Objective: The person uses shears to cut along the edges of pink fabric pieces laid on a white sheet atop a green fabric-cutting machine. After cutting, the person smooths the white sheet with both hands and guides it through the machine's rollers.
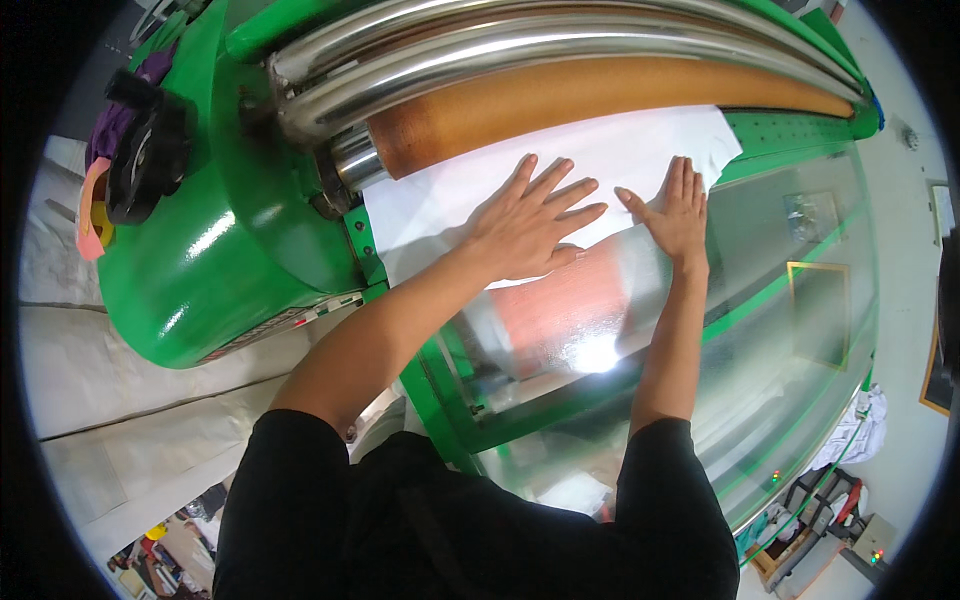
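Observation:
A white cloth (620,145) lies over the glassy, see-through table (770,260) of a green machine, its far edge against an orange-brown padded roller (600,95). My left hand (530,222) rests flat on the cloth with its fingers spread wide. To its right, my right hand (678,215) lies flat near the cloth's right side, fingers stretched out side by side and thumb apart. Neither hand grips anything. A pinkish patch (560,310) shows at the table just below my left hand.
Shiny metal rollers (560,45) run across behind the padded one. A green rounded housing (210,240) with a black handwheel (150,160) stands at the left. Cluttered items (820,520) sit at the lower right, beside a pale wall (905,290).

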`<state>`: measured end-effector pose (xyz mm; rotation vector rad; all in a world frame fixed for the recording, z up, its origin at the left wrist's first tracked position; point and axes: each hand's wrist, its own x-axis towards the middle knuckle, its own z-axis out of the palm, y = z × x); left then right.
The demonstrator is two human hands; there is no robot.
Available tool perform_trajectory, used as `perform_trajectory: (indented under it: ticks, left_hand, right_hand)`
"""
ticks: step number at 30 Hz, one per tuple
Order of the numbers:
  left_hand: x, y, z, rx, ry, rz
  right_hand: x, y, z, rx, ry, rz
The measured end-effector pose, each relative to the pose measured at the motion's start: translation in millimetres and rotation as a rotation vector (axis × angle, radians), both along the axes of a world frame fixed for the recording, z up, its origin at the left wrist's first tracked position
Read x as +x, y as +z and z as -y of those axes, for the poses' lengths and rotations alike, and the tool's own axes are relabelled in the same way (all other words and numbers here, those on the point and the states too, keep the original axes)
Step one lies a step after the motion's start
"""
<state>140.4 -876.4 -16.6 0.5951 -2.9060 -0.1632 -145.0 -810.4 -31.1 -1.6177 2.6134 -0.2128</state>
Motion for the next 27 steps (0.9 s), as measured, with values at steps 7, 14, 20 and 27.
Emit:
perform_trajectory:
  ticks: [7,14,20,27]
  left_hand:
    - [-0.5,-5.7,-0.6,0.034,-0.035,0.050]
    - [-6.4,-0.7,0.4,0.039,-0.035,0.079]
    - [-5.3,1.5,-0.6,0.053,-0.029,0.069]
    - [-4.8,2.0,1.7,0.042,-0.029,0.091]
  right_hand:
    - [-0.6,-1.3,2.9,-0.043,0.031,0.022]
    - [7.7,6.3,5.4,0.042,0.018,-0.082]
    - [3.6,-14.7,6.0,-0.137,-0.001,-0.092]
    - [1.4,-14.9,8.1,-0.151,0.001,-0.092]
